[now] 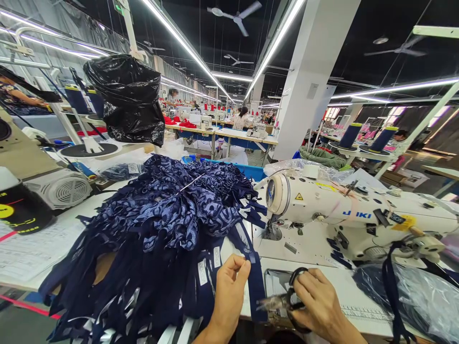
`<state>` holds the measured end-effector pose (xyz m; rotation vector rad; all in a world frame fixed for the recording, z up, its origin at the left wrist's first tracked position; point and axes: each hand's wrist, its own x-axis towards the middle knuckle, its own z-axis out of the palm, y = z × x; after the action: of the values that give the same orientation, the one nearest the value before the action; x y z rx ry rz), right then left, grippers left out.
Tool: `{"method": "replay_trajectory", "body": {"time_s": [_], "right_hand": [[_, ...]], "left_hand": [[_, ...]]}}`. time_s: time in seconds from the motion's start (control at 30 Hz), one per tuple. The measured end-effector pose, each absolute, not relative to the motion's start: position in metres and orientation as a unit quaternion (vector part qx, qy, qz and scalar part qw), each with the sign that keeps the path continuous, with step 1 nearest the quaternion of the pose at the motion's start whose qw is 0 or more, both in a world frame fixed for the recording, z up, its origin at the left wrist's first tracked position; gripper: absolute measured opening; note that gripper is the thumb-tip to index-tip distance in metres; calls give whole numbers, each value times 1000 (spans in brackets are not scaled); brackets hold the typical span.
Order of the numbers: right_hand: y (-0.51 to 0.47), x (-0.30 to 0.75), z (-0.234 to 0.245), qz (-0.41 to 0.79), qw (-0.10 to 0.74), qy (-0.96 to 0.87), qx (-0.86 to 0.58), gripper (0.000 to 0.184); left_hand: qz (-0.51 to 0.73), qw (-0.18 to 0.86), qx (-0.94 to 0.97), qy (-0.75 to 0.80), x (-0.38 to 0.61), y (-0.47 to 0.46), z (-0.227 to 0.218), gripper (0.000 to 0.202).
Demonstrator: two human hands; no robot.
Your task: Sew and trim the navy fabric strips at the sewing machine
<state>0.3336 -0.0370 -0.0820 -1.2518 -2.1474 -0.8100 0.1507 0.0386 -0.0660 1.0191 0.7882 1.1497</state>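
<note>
My left hand is closed in a pinch at the edge of a navy fabric strip; what lies between thumb and forefinger is too small to make out. Scissors with black handles are in my right hand, their blurred blades pointing left over the lower end of the strip. Left of my hands, a large heap of navy and blue-patterned garments covers the table. White labels show on the navy fabric beside my left hand.
A white sewing machine stands to the right, with a plastic-wrapped navy bundle before it. A small tray sits by the scissors. At left are a black cup-like container, another machine and a black plastic bag overhead.
</note>
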Motion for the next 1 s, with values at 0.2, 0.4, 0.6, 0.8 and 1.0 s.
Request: {"method": "replay_trajectory", "body": {"time_s": [0.2, 0.4, 0.6, 0.8, 1.0], "right_hand": [[-34, 341, -81, -312, 253, -727, -557, 15], [-35, 331, -85, -294, 289, -719, -559, 12], [-36, 305, -98, -251, 356, -679, -591, 12], [-35, 293, -102, -234, 383, -660, -602, 14], [-36, 288, -103, -189, 389, -657, -617, 25]], "left_hand": [[503, 660, 441, 342, 149, 37, -64, 35], [505, 716, 380, 295, 151, 33, -68, 33], [498, 793, 266, 231, 160, 29, -68, 27], [500, 803, 243, 214, 164, 25, -63, 29], [517, 781, 253, 240, 165, 24, -65, 33]]}}
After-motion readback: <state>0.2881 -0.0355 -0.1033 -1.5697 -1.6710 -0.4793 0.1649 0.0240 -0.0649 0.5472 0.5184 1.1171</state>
